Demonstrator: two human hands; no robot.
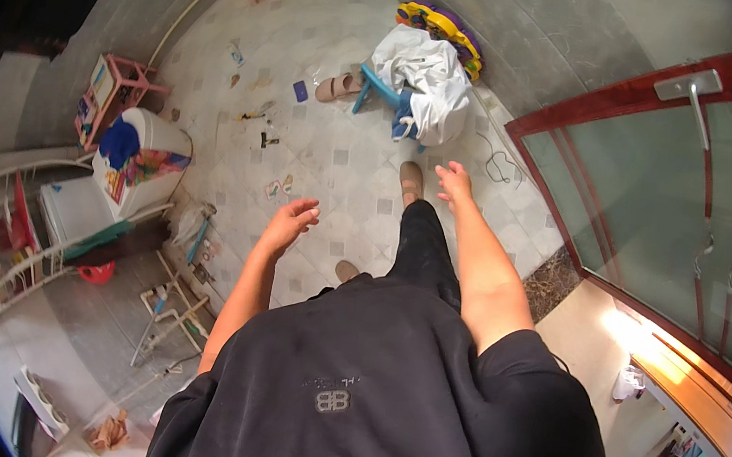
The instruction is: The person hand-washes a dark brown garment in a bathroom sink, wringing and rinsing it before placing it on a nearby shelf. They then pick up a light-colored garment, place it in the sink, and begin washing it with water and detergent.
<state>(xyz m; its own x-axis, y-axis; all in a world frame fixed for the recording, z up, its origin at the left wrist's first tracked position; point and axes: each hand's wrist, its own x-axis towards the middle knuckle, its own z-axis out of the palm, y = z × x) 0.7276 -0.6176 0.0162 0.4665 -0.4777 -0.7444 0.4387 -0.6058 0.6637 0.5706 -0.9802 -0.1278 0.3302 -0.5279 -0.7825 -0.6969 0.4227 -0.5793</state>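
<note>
My left hand [291, 225] hangs over the tiled floor [318, 173] with its fingers loosely bent and nothing in it. Small paper or plastic pieces [278, 186] lie on the tiles near it. My right hand [452, 186] is held out above the floor, fingers apart, holding nothing. Ahead of it, a white cloth [424, 61] is heaped over a small blue plastic stool or chair [379, 86], along with a piece of blue fabric [403, 116]. A loose grey shoe [338, 88] lies beside the stool's leg.
A red-framed glass door [597, 184] stands at the right, with a thin cord [498, 161] near its edge. Yellow-and-purple plastic toy [450, 26] leans by the wall. To the left are a white bin [168, 137], a pink rack [122, 89] and a white metal-railed shelf [67, 232].
</note>
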